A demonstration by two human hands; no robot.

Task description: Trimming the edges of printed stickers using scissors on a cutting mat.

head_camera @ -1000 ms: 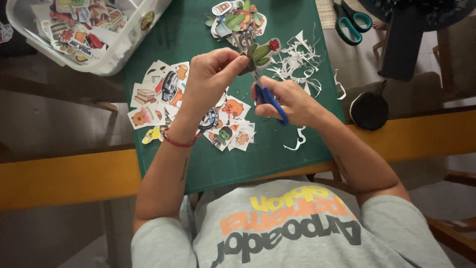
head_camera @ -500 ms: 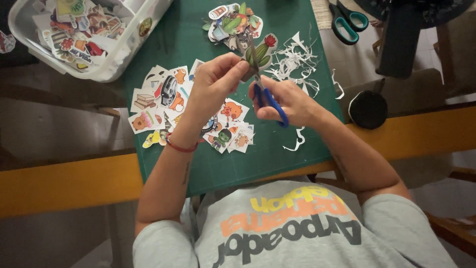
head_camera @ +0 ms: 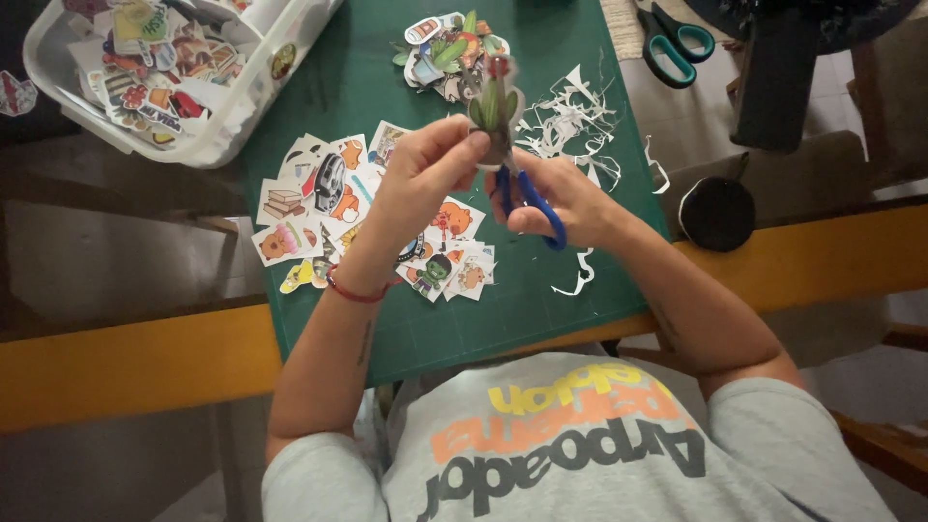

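Note:
My left hand (head_camera: 430, 174) pinches a small printed picture (head_camera: 495, 108), green and red with a white border, above the green cutting mat (head_camera: 541, 309). My right hand (head_camera: 565, 198) grips blue-handled scissors (head_camera: 527, 198) whose blades reach up into the picture's lower edge. Under my hands lies a spread of uncut picture squares (head_camera: 309, 198). A pile of cut-out pictures (head_camera: 440, 53) sits at the mat's far edge, with white paper trimmings (head_camera: 570, 121) to its right.
A clear plastic tub (head_camera: 145, 72) of printed pictures stands at the upper left. Green-handled scissors (head_camera: 672, 43) lie at the upper right beside a dark object (head_camera: 773, 77). A round black object (head_camera: 717, 213) rests right of the mat. A yellow table edge (head_camera: 126, 362) runs below.
Both hands have lifted slightly toward the mat's far side, and the picture now stands more upright between them, with the scissors still working at its edge.

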